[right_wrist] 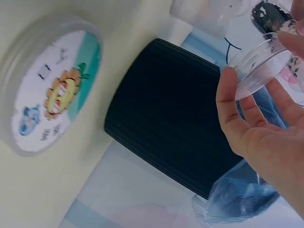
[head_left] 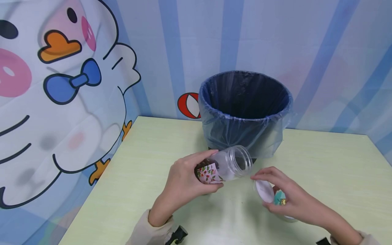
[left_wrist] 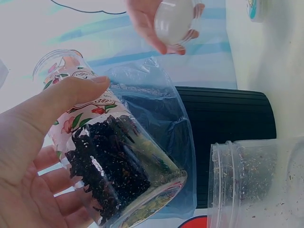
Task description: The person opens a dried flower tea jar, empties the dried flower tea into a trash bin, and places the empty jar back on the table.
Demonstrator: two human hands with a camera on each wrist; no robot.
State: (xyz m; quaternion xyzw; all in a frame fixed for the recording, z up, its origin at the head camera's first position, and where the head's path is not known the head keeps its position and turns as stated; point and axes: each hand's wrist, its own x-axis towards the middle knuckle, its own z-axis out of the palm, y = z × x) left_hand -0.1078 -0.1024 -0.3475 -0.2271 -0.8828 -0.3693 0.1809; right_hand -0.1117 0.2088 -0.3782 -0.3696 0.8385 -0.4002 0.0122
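My left hand [head_left: 185,178] grips a clear jar [head_left: 225,165] with a flowered label, tilted so its uncovered mouth faces right. Dark, shrivelled dried flakes [left_wrist: 109,164] lie toward the jar's bottom; their exact kind is unclear. Between fingers and thumb, my right hand [head_left: 295,197] holds a clear round lid [head_left: 264,191], a little right of the jar's mouth. Below that hand, on the table, sits a round tub [right_wrist: 59,92] with a sunflower label, mostly hidden in the head view. A second clear jar [left_wrist: 254,183], with crumbs inside its wall, stands near the bin.
Behind the hands a dark bin [right_wrist: 166,114] stands on the pale table [head_left: 330,170]. A translucent blue bag [head_left: 242,131] lines it and folds over its rim. A printed cloth backdrop [head_left: 202,41] rises at the back and left.
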